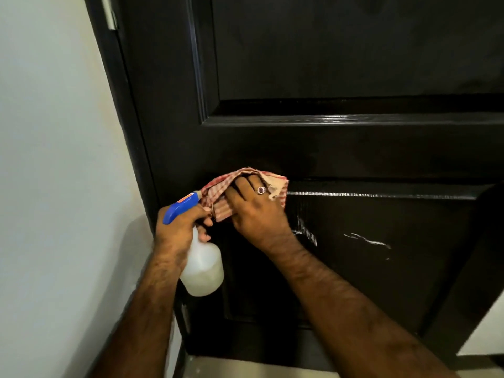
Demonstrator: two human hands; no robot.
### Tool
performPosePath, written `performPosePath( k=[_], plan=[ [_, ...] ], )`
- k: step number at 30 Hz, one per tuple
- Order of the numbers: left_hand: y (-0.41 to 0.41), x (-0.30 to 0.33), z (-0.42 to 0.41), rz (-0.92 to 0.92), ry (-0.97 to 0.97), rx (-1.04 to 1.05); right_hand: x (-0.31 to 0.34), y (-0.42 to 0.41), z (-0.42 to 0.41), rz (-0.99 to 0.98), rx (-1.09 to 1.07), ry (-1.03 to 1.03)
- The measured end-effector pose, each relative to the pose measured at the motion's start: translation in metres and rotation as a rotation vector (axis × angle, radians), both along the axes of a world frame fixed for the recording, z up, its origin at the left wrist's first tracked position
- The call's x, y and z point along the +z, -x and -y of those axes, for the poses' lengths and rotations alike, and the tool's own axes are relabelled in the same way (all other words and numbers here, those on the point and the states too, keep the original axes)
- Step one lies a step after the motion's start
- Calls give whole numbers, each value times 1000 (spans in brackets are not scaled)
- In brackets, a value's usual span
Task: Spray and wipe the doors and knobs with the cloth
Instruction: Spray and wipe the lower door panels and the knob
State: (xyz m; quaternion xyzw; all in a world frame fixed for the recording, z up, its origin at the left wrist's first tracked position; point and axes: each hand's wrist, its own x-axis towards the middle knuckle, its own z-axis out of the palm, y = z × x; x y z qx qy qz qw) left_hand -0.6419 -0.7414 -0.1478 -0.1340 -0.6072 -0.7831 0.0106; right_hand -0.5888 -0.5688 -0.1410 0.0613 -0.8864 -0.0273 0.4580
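Wiping step: the right hand (255, 211) presses the cloth (245, 192) flat-fingered against the door (354, 148), at its lower panel's top-left corner. Left hand (177, 227) grips the bottle (203, 268) just left. Next, probably sweep right through the wet streaks (368, 241).

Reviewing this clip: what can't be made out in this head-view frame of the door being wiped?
- Door knob: none in view; the black door is cut off by the top and right edges.
- Right hand fingertips: tucked under the red checked cloth.
- Spray bottle trigger: hidden by the left hand gripping the neck.
- Bottle label: too small to read.
- Hinge: blurred at the top edge.
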Motion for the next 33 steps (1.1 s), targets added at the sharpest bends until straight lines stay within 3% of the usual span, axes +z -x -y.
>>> performPosePath(
  k=[5,13,18,20,25,33],
  plan=[
    [-10,3,-32,20,8,-134,-7,-49,-84,-66,-68,-72],
    [-46,2,-102,-19,84,-329,-27,-153,-219,-276,-365,107],
    [-62,4,-124,-8,102,-384,-36,-186,-267,-459,-564,541],
    [-61,4,-124,-6,118,-376,-36,-169,-254,-518,-624,621],
    [-46,6,-96,12,114,-300,-36,-95,-167,-522,-433,360],
    [-2,9,1,8,47,63,-19,11,-13,-243,-145,243]
  ],
)
